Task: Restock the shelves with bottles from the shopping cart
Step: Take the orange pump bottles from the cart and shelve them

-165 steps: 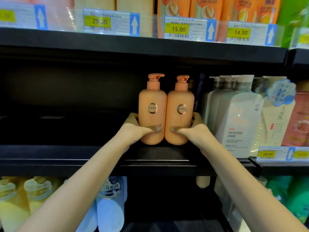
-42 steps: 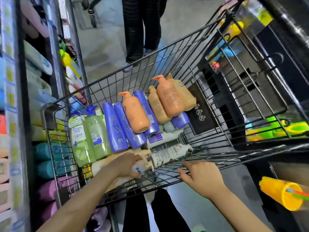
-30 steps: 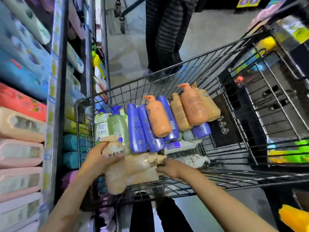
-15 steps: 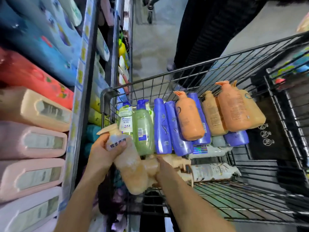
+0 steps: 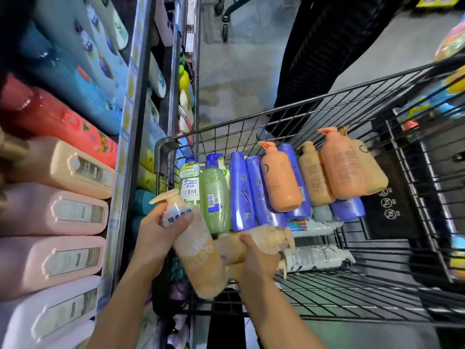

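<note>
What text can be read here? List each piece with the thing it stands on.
"顺柔" plus blurred characters: white neck label of the beige pump bottle in the left hand.
"2合1": green-and-white bottle in the shopping cart.
Shelf tags and the other bottle labels: too blurred to read.

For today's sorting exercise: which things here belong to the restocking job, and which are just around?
Job: left hand gripping beige bottle; right hand gripping second beige bottle; cart; shelves.
Around: bystander's legs; pink jugs.
</note>
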